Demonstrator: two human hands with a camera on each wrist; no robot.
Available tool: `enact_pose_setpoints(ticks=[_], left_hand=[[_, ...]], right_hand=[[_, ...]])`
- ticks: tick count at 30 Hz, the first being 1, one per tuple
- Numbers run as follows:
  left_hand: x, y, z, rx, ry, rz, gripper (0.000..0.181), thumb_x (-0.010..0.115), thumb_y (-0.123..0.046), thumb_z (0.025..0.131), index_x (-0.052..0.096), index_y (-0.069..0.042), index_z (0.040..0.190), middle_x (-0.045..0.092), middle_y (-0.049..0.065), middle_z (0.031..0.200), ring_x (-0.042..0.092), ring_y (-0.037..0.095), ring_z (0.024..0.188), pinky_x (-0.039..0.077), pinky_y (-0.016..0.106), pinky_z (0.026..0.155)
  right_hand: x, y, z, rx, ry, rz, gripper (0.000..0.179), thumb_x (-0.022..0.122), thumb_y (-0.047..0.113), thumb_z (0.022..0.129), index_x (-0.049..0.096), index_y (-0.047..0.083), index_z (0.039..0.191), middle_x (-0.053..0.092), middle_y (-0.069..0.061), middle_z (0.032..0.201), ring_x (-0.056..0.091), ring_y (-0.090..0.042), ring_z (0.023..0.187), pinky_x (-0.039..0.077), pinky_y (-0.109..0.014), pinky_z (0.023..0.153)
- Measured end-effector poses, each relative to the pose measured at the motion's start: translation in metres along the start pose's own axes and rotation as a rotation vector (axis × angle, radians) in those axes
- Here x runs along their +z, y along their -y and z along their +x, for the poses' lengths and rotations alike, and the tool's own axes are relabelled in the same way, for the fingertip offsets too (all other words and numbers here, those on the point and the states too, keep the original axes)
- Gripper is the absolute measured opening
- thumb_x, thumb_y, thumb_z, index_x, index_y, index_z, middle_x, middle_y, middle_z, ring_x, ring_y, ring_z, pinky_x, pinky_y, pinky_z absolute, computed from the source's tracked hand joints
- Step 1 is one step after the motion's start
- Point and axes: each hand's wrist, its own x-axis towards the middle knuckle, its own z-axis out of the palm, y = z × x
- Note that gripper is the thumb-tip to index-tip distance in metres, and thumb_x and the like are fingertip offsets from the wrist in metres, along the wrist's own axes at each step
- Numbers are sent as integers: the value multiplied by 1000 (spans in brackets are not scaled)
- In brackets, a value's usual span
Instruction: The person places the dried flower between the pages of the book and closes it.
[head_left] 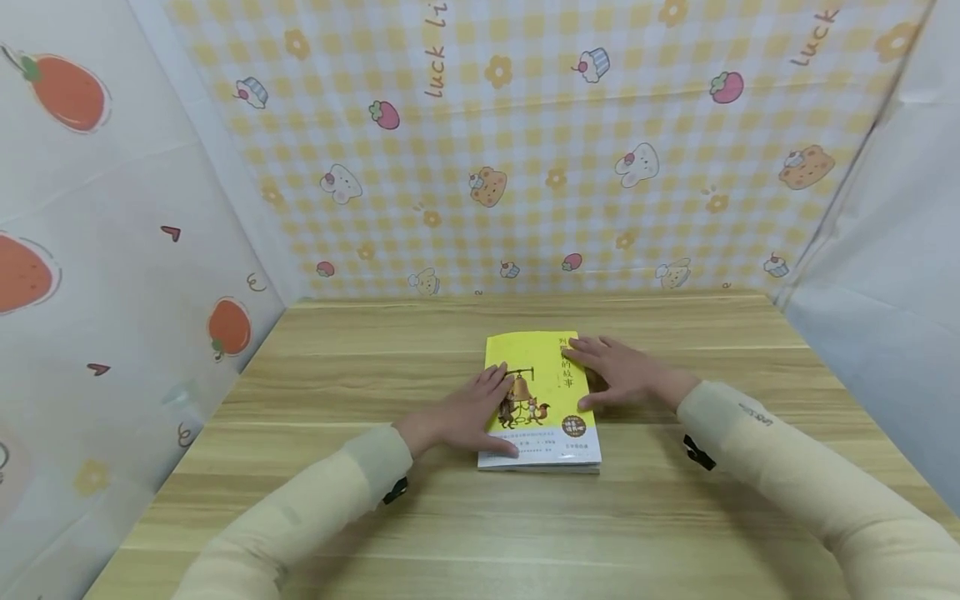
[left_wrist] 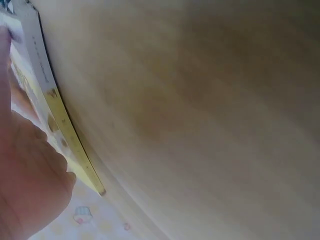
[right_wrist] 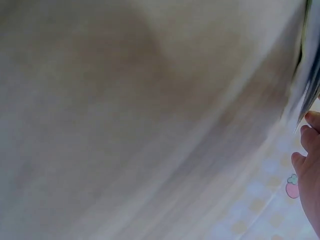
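A closed book with a yellow cover and a pale lower band lies flat on the wooden table. Its cover shows a bell, small animals and Chinese characters. The left hand rests on the book's left side, fingers spread over the picture and thumb on the pale band. On the opposite side, the right hand touches the cover's right edge with spread fingers. In the left wrist view, the spine of the book faces the camera beside the left hand. The right hand shows only partly at the right wrist view's edge.
The wooden table extends around the book on all sides. Behind it hangs a yellow checked cloth with cartoon prints. White cloths stand at the left and right. Both forearms wear light sleeves with black straps near the wrists.
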Motion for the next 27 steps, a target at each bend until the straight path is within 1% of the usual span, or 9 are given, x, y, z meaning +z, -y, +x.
enact_pose_setpoints(ticks=[4, 9, 12, 16, 21, 27], left_hand=[[-3, 4, -3, -6, 23, 27, 118, 50, -78, 80, 0, -2, 154, -8, 17, 160, -7, 30, 146, 3, 36, 117], [-3, 7, -5, -22, 42, 52, 119, 48, -80, 79, 1, -2, 155, -6, 15, 161, -5, 28, 147, 3, 35, 117], [-2, 8, -5, -29, 45, 53, 119, 47, -81, 79, 1, -3, 155, -6, 14, 161, -5, 27, 147, 4, 35, 117], [-2, 9, -4, -36, 55, 58, 120, 46, -83, 78, -1, -4, 155, -8, 13, 161, -6, 26, 147, 3, 34, 117], [-1, 9, -3, -43, 71, 82, 120, 42, -85, 77, -3, -5, 155, -9, 12, 161, -8, 24, 146, 1, 32, 117], [-2, 9, -2, -49, 91, 103, 121, 40, -87, 76, -2, -6, 155, -10, 11, 161, -8, 24, 146, 0, 33, 116]], right_hand=[[6, 0, -3, 16, 30, -10, 106, 53, 78, 79, 22, 13, 156, 17, -14, 160, 13, -34, 145, 9, -50, 117], [8, 3, -4, 0, 45, -58, 107, 49, 80, 79, 21, 11, 156, 16, -15, 160, 14, -37, 145, 19, -52, 115], [10, 2, -4, -12, 44, -90, 107, 46, 80, 80, 19, 9, 156, 15, -15, 160, 13, -38, 145, 22, -51, 114], [13, 0, -4, -24, 36, -112, 106, 46, 79, 82, 17, 9, 156, 14, -15, 160, 12, -36, 145, 20, -49, 115], [14, 1, -5, -18, 27, -100, 105, 47, 78, 82, 16, 10, 156, 13, -15, 160, 12, -35, 145, 20, -49, 115], [13, 3, -7, -8, 42, -97, 106, 45, 79, 82, 16, 11, 157, 13, -14, 160, 13, -36, 145, 22, -50, 114]])
